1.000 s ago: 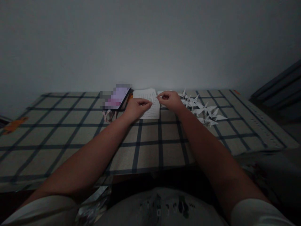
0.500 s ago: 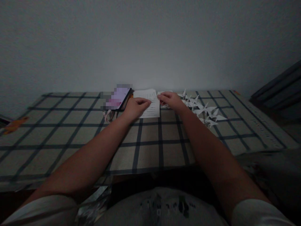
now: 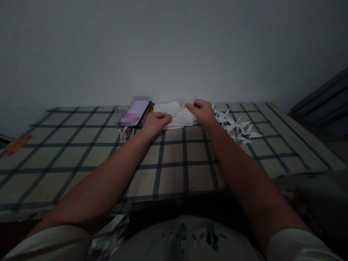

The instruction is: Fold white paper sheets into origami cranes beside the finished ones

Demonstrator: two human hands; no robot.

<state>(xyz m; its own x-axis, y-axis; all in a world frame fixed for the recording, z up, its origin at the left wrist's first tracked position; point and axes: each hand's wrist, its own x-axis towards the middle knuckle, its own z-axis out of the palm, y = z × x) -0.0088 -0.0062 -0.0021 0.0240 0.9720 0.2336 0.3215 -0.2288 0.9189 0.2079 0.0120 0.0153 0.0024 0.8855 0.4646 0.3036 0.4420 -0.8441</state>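
Observation:
A printed sheet of paper (image 3: 182, 119) lies between my hands at the back of the table, folded or turned so that its right part reaches toward my right hand. My left hand (image 3: 155, 123) rests at the paper's left side, thumb and fingers closed together on it. At the upper right, my right hand (image 3: 203, 111) pinches the sheet's edge between thumb and fingers. Another white sheet (image 3: 165, 108) shows behind and under it. Just right of my right hand sit several white folded paper cranes (image 3: 239, 130).
A phone with a lit, partly blurred screen (image 3: 139, 111) leans left of the paper, with a pink strap (image 3: 124, 133) below it. An orange item (image 3: 17, 144) lies at the far left of the checked tablecloth (image 3: 174, 163). The wall (image 3: 174, 50) stands right behind the table.
My right hand has moved slightly right and up, drawing the sheet's edge with it. The sheet now slants rightward and its lower edge sits higher. My left hand has barely shifted.

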